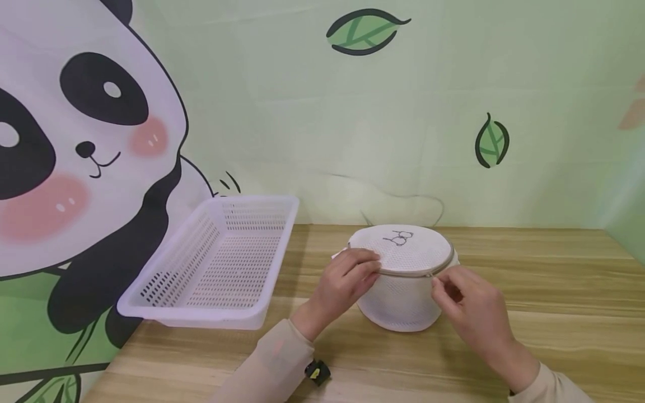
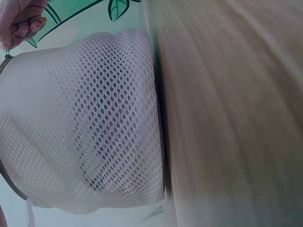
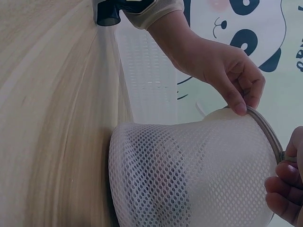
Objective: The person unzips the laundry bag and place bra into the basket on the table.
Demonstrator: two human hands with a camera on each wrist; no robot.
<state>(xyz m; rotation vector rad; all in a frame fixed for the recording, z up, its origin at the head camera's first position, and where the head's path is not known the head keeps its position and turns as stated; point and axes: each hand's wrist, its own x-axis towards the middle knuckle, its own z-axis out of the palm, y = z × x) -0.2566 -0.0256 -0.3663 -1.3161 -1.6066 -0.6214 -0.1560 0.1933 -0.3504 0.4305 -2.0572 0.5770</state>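
White mesh bag point(image 1: 400, 305) upright on the wooden desk point(image 1: 554, 296), right of a white perforated basket point(image 1: 201, 318) — left hand point(image 1: 345, 277) pinching the bag's rim point(image 1: 403, 273) at the left, right hand point(image 1: 473, 308) pinching the zipper pull point(image 1: 430, 275) at the near right, panda-print backdrop point(image 1: 302, 129) on the far side.

Backdrop point(image 1: 282, 140), pale green, far side; panda print point(image 1: 108, 168), left; leaf prints point(image 1: 363, 36), to right. Tabletop point(image 1: 564, 302), wood-grained, lies near. Pale light point(image 1: 622, 187), far right.
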